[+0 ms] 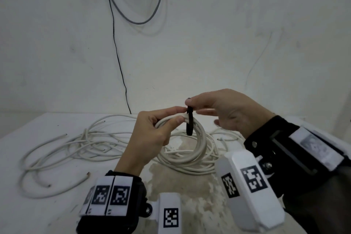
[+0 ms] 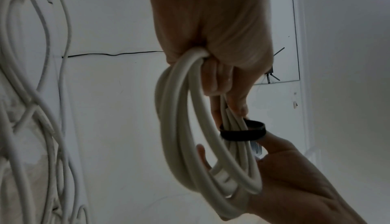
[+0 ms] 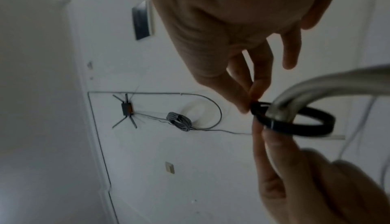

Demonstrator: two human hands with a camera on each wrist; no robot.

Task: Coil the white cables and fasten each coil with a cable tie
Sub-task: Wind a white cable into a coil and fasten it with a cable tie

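Observation:
My left hand [image 1: 180,115] grips a small coil of white cable [image 1: 202,138] and holds it up above the table. A black cable tie [image 1: 189,122] loops loosely round the coil's strands next to my left fingers. My right hand [image 1: 192,107] pinches the top of the tie between thumb and forefinger, with its other fingers spread. In the left wrist view the coil [image 2: 179,127] hangs from my curled left hand [image 2: 229,106], with the tie [image 2: 242,132] ringing its strands. The right wrist view shows my right hand [image 3: 250,101] on the tie [image 3: 295,124].
Loose white cables [image 1: 76,142] sprawl over the left of the white table [image 1: 38,205]. More white loops [image 1: 190,163] lie under the raised coil. On the wall behind hang a grey cable loop [image 1: 136,22] and a thin black wire [image 1: 117,53].

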